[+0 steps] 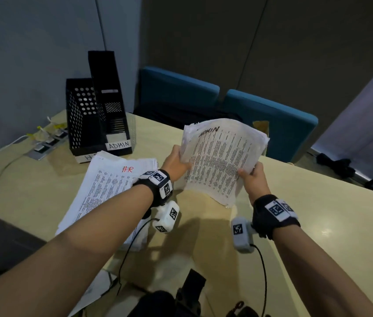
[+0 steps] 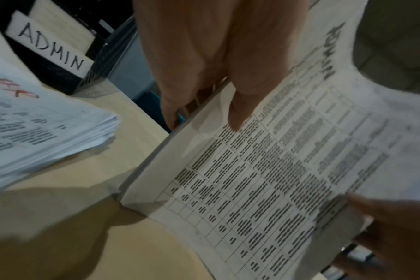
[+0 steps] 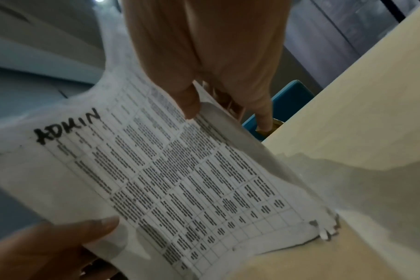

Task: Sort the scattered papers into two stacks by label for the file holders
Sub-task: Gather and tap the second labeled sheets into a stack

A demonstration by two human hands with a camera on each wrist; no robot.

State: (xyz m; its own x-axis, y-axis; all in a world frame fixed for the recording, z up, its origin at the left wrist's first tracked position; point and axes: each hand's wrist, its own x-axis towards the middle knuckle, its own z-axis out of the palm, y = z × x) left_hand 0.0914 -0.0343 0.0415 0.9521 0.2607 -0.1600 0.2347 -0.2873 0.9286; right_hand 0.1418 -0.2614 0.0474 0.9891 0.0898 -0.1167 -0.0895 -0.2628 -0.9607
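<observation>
Black marker spells ADMIN at the top of the ADMIN stack [image 1: 219, 156], held upright over the middle of the desk [image 1: 318, 225] with its bottom edge resting on the surface, probably to square the sheets. The left hand [image 1: 176, 161] grips its left edge, thumb in front and fingers [image 2: 170, 111] curled behind; the right hand [image 1: 253, 179] pinches the right edge the same way. The HR stack [image 1: 108, 188], marked in red, lies flat toward the desk's left side. 2 black file holders stand at the far left corner: the ADMIN holder [image 1: 112, 110] and the HR holder [image 1: 80, 120], its label partly hidden. Sorting looks nearly finished.
</observation>
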